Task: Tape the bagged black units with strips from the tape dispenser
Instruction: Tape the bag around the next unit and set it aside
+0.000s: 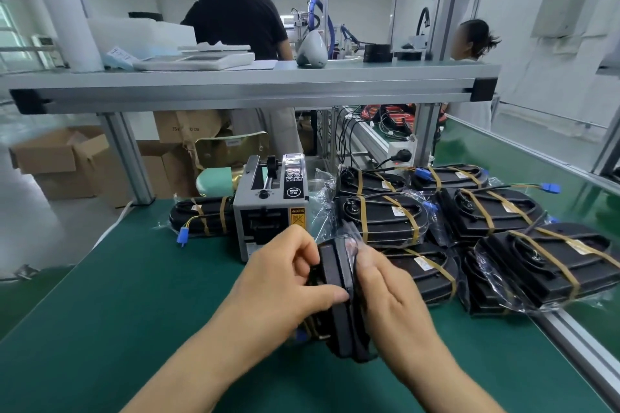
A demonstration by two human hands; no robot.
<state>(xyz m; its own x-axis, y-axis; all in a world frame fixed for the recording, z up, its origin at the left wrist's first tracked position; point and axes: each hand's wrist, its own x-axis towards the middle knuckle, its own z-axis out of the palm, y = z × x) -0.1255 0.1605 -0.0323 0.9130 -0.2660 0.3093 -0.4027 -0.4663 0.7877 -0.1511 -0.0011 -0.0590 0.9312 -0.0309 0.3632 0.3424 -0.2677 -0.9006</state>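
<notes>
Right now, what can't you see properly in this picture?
Head view:
unit: mostly covered by left hand and right hand; taped or not, unclear.
right hand's grip: blurred.
dispenser mouth: partly behind left hand; strip hidden.
labels on taped units: too small.

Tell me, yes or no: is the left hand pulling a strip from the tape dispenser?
No, the left hand grips the bagged black unit on the near side of the tape dispenser, with no strip in its fingers.
</notes>
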